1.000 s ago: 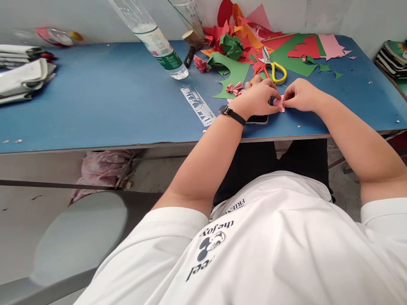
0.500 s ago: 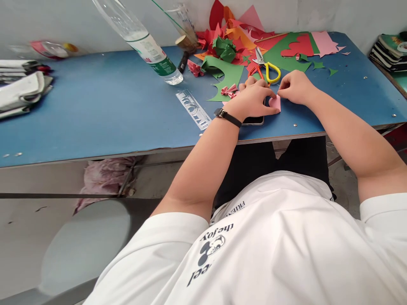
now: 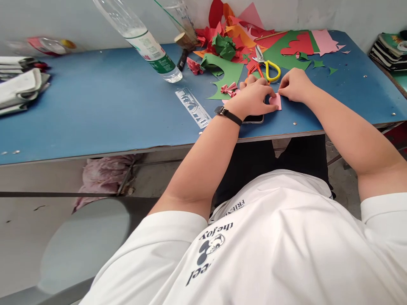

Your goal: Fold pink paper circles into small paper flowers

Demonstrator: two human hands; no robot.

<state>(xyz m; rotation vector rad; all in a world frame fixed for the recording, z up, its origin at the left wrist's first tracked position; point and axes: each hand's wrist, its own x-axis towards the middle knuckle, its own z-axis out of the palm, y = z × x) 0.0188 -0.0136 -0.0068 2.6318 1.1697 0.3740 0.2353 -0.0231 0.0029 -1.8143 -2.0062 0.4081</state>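
Between my hands is a small piece of pink paper (image 3: 276, 101), partly curled. My left hand (image 3: 257, 96), with a dark watch on its wrist, pinches it from the left between thumb and fingers. At the paper's upper right corner, my right hand (image 3: 295, 86) has thumb and forefinger pressed together. Under my left hand lies a phone (image 3: 254, 119), mostly covered. Scissors (image 3: 266, 67) with one yellow and one red handle rest just beyond my fingers. A folded pink paper bow (image 3: 229, 89) sits beside my left hand.
A clear stencil ruler (image 3: 193, 108) lies left of my left wrist. Behind it a large water bottle (image 3: 152, 53) stands near a dark marker (image 3: 182, 60). Green paper scraps (image 3: 233, 70) and a heap of red and orange scraps (image 3: 235, 31) spread along the wall.
The view has shifted very slightly. Both hands keep almost the same pose at the pink paper, with hardly any visible movement.
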